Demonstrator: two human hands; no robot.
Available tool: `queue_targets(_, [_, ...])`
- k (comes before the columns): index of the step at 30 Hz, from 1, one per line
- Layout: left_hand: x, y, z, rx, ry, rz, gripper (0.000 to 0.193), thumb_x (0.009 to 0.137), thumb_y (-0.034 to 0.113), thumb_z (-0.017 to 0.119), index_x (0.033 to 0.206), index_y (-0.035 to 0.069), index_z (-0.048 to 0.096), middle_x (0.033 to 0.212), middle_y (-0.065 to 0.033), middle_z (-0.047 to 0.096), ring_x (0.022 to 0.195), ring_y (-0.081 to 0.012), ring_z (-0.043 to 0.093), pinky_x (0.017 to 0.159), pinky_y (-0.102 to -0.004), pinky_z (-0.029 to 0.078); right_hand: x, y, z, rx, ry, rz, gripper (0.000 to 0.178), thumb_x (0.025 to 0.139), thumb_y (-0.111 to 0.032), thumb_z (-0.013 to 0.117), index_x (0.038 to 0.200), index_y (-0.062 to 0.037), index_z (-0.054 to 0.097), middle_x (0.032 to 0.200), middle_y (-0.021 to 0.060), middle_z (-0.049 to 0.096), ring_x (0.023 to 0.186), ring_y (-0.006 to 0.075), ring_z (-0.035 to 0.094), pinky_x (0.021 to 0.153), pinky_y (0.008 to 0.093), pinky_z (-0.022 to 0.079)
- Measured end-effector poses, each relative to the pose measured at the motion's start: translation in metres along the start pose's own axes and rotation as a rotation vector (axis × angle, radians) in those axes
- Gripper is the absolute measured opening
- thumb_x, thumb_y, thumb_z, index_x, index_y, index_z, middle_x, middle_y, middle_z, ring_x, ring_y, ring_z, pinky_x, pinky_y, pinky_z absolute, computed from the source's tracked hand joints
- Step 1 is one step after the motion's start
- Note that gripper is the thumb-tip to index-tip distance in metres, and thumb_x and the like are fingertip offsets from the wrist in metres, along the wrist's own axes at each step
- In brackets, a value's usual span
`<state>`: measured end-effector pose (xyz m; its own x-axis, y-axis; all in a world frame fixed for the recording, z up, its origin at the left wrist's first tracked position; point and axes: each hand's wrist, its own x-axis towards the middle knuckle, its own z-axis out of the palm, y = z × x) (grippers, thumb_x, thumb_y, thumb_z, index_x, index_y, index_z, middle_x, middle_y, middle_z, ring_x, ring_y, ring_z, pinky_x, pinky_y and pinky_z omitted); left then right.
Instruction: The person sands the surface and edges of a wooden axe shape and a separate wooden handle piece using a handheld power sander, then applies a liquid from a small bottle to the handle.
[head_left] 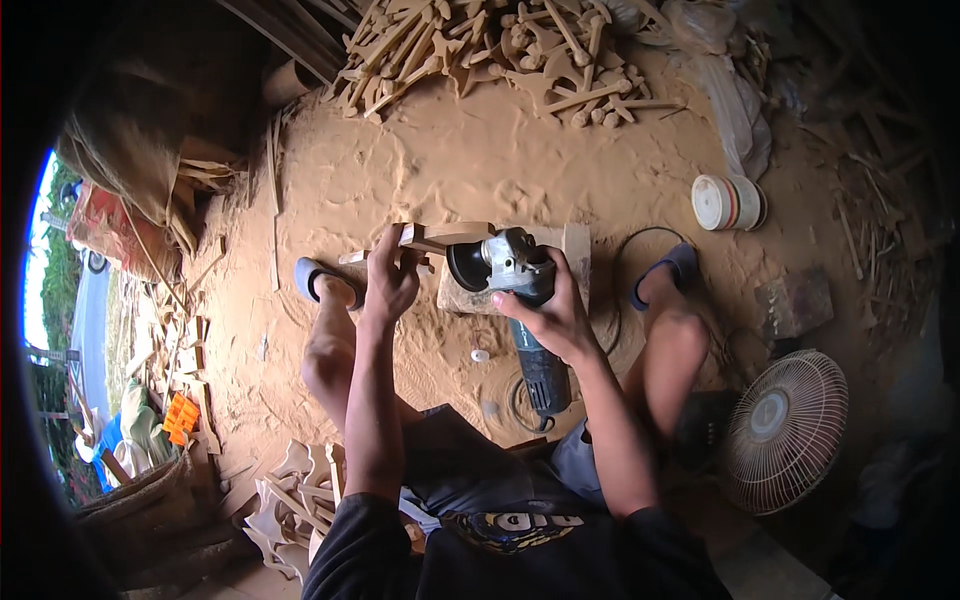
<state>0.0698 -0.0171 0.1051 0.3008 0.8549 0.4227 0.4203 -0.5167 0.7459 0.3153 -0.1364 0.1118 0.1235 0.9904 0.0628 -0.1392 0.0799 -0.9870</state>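
My right hand (552, 312) is closed around the head of a teal and black angle grinder (538, 360), its body slanting down toward my lap. The grinder's dark round disc (466, 266) meets or nearly meets the underside of a curved wooden piece (447, 235); whether they touch I cannot tell. My left hand (391, 278) grips that wooden piece at its left end, fingers wrapped round it. Beneath the piece and the grinder lies a pale block (577, 255), partly hidden by them.
A large heap of shaped wooden pieces (490, 60) lies at the far side on the dusty floor. More cut pieces (292, 505) sit by my left side. At right are a white bucket (728, 203), a fan (788, 430) and a block (795, 303). The grinder's cord (617, 270) loops near my right foot.
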Motion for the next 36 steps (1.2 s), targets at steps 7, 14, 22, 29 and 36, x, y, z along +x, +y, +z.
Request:
queue_targets(7, [-0.002, -0.002, 0.004, -0.103, -0.030, -0.039, 0.027, 0.092, -0.013, 0.054, 0.116, -0.003, 0.059, 0.090, -0.0170, 0.066, 0.081, -0.0265, 0.070, 0.076, -0.0365, 0.057, -0.003, 0.004, -0.004, -0.186, 0.047, -0.049, 0.074, 0.081, -0.031, 0.090, 0.133, 0.0008, 0.049, 0.114, 0.0146, 0.069, 0.104, 0.0222, 0.068, 0.094, 0.0389, 0.055])
queue_targets(14, [0.000, 0.000, 0.001, -0.078, -0.027, -0.041, 0.027, 0.092, -0.014, 0.054, 0.115, -0.003, 0.060, 0.090, -0.0160, 0.067, 0.082, -0.0238, 0.070, 0.077, -0.0353, 0.058, -0.008, 0.004, -0.007, -0.255, 0.117, 0.008, 0.078, 0.081, -0.033, 0.090, 0.136, 0.0021, 0.048, 0.118, 0.0173, 0.070, 0.106, 0.0237, 0.069, 0.095, 0.0392, 0.054])
queue_targets(22, [0.004, 0.001, 0.004, -0.042, -0.054, 0.011, 0.025, 0.088, -0.013, 0.059, 0.111, -0.002, 0.062, 0.089, -0.0164, 0.069, 0.082, -0.0280, 0.069, 0.076, -0.0361, 0.054, 0.002, 0.004, -0.011, -0.058, -0.002, -0.017, 0.068, 0.081, -0.027, 0.089, 0.132, -0.0005, 0.053, 0.113, 0.0121, 0.071, 0.101, 0.0192, 0.069, 0.093, 0.0362, 0.055])
queue_targets(29, [0.002, -0.001, 0.005, -0.006, -0.081, 0.062, 0.026, 0.089, -0.013, 0.060, 0.112, -0.002, 0.061, 0.089, -0.0155, 0.069, 0.082, -0.0256, 0.068, 0.076, -0.0338, 0.052, -0.002, 0.020, -0.020, -0.083, 0.020, -0.003, 0.074, 0.080, -0.030, 0.090, 0.135, 0.0000, 0.050, 0.110, 0.0115, 0.071, 0.098, 0.0199, 0.069, 0.092, 0.0364, 0.055])
queue_targets(36, [0.000, -0.016, 0.000, -0.192, -0.094, 0.016, 0.027, 0.091, -0.014, 0.057, 0.114, -0.002, 0.060, 0.088, -0.0110, 0.068, 0.082, -0.0163, 0.065, 0.077, -0.0311, 0.052, -0.008, 0.071, -0.046, -0.298, 0.219, 0.180, 0.090, 0.078, -0.040, 0.090, 0.142, 0.0053, 0.045, 0.123, 0.0209, 0.068, 0.110, 0.0305, 0.070, 0.097, 0.0422, 0.055])
